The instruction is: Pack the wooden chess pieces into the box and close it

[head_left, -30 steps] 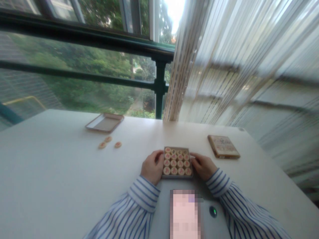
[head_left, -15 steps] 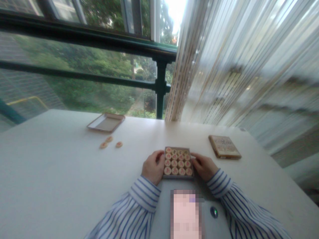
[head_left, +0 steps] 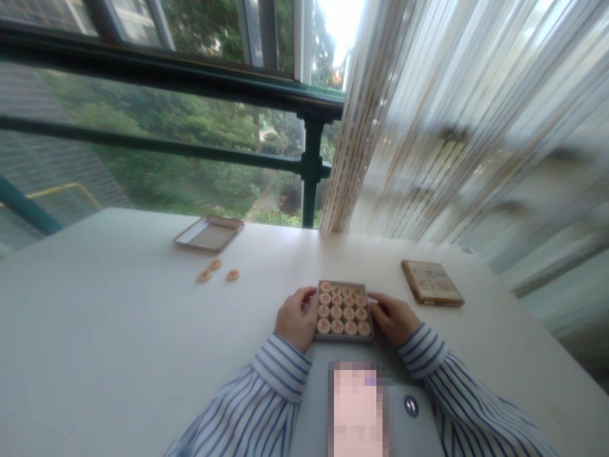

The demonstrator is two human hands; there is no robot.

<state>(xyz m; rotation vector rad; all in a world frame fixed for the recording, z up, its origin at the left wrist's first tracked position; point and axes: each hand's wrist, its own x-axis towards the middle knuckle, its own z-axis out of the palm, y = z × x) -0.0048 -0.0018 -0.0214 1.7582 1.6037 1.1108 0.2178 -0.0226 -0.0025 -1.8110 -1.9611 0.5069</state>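
Observation:
A shallow box (head_left: pixel 345 339) lies on the white table in front of me, filled with rows of round Chinese chess pieces (head_left: pixel 337 313). Red characters mark most of the pieces; a few in the far row carry dark ones and sit lower. My left hand (head_left: pixel 295 319) is curled against the box's left side. On the opposite side, my right hand (head_left: pixel 394 318) holds the right edge with bent fingers. Some fingertips of both hands are hidden by the box wall.
Three loose chess pieces (head_left: pixel 233 275) lie at the left, near an upturned tray-like lid (head_left: pixel 209 233). A flat brown box (head_left: pixel 432 282) rests at the right. Closer to me are a blurred-out phone-like object (head_left: pixel 358 412) and a small round dark object (head_left: pixel 412 406). String curtains hang beyond.
The whole view has shifted slightly, so everything appears a little farther right. Both hands stay at the sides of the box. The green glow on the round object now looks whitish.

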